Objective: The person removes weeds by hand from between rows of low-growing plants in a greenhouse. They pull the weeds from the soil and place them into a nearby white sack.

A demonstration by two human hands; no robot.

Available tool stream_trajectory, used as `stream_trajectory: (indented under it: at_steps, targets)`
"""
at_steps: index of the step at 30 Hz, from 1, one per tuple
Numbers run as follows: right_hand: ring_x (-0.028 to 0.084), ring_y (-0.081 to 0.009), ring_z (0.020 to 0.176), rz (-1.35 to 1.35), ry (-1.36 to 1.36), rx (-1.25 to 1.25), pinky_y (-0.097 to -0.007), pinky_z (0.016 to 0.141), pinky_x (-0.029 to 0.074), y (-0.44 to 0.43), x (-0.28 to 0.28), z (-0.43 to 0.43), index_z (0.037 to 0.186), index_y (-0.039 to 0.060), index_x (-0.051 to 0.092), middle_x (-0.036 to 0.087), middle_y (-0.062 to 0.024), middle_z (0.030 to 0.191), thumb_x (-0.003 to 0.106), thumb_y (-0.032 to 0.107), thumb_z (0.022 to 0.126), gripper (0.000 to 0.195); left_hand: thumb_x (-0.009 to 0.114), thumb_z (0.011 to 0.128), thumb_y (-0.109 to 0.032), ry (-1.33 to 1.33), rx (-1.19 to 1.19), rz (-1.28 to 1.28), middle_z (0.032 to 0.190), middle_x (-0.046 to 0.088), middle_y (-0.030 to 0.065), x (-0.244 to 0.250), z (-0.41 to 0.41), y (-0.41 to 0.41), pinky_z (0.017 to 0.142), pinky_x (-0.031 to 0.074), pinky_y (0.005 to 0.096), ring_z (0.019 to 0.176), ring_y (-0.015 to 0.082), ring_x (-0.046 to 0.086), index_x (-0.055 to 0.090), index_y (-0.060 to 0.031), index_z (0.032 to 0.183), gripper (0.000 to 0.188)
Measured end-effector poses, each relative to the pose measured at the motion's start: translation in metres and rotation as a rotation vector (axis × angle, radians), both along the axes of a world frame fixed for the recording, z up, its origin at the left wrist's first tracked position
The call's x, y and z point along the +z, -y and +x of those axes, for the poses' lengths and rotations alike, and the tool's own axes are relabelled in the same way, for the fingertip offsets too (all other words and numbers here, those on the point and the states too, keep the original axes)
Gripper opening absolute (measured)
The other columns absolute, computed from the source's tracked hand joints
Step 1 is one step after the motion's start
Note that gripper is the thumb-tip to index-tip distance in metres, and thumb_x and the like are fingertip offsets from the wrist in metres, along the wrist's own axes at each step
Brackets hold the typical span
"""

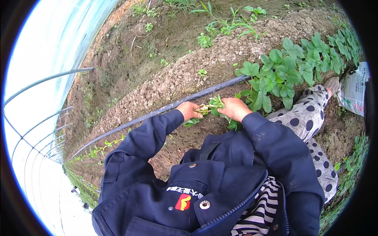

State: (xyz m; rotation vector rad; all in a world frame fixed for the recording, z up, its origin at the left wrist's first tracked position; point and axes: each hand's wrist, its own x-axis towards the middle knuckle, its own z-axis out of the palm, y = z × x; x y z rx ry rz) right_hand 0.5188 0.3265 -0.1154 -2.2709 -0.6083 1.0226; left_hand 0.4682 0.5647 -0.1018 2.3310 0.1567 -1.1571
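My left hand is closed on a bunch of pale stems, with green leaves hanging below it. Close to its right, my right hand grips leafy green plant cuttings, and more leaves show under its palm. Both hands are just in front of a dark irrigation hose lying along the soil bed. Large-leaved strawberry-like plants grow right of my right hand, along the bed. The fingertips of my right hand are partly hidden by leaves.
Small weeds and grass grow on the crumbly soil ridge beyond the hose. A white printed sack stands at the far right near my foot. Curved metal hoops and plastic film of a greenhouse tunnel rise at the left.
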Motion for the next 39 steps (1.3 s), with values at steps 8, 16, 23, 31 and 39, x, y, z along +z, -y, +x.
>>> stream_trajectory:
  at_steps: [8, 16, 23, 31, 39]
  targets:
    - [0.061, -0.0375, 0.094, -0.012, 0.001, 0.025, -0.0442, 0.083, 0.048, 0.001, 0.006, 0.003, 0.101, 0.0015, 0.062, 0.065, -0.0199, 0.097, 0.061, 0.035, 0.083, 0.038, 0.062, 0.080, -0.022, 0.537, -0.716, 0.404, 0.082, 0.061, 0.0066, 0.028, 0.039, 0.004, 0.069, 0.051, 0.0384, 0.080, 0.0264, 0.064, 0.064, -0.0122, 0.085, 0.011]
    - [0.061, -0.0377, 0.095, -0.005, 0.012, -0.007, -0.0441, 0.084, 0.048, 0.008, 0.008, 0.002, 0.107, 0.0009, 0.060, 0.065, -0.0211, 0.099, 0.062, 0.034, 0.083, 0.041, 0.058, 0.082, -0.016, 0.848, -0.618, 0.479, 0.090, 0.062, 0.0063, 0.052, 0.141, -0.006, 0.074, 0.052, 0.0356, 0.085, 0.0226, 0.063, 0.061, -0.0138, 0.094, 0.013]
    - [0.062, -0.0374, 0.094, 0.008, 0.014, 0.000, -0.0441, 0.084, 0.048, 0.009, 0.020, 0.003, 0.108, 0.0018, 0.060, 0.065, -0.0210, 0.099, 0.061, 0.034, 0.083, 0.040, 0.070, 0.077, -0.042, 0.521, -0.202, 0.294, 0.089, 0.067, 0.0130, 0.010, 0.117, 0.002, 0.076, 0.050, 0.0439, 0.087, 0.0325, 0.065, 0.057, -0.0131, 0.107, 0.043]
    - [0.063, -0.0347, 0.091, 0.049, -0.045, -0.110, -0.0412, 0.082, 0.049, 0.017, 0.033, 0.010, 0.117, 0.0065, 0.058, 0.066, -0.0187, 0.098, 0.065, 0.034, 0.082, 0.044, 0.068, 0.078, -0.023, 0.786, 0.013, 0.186, 0.088, 0.065, 0.0151, -0.020, 0.115, 0.010, 0.072, 0.049, 0.0419, 0.082, 0.0356, 0.061, 0.065, -0.0114, 0.095, 0.021]
    - [0.059, -0.0248, 0.099, 0.706, 0.136, -0.665, -0.0350, 0.084, 0.049, 0.030, 0.058, 0.050, 0.120, -0.0014, 0.049, 0.061, -0.0127, 0.103, 0.076, 0.025, 0.075, 0.059, 0.057, 0.091, -0.020, 0.356, 0.659, -0.766, 0.095, 0.065, 0.0092, 0.030, 0.108, 0.091, 0.078, 0.052, 0.0334, 0.085, 0.0166, 0.063, 0.058, -0.0030, 0.102, 0.020]
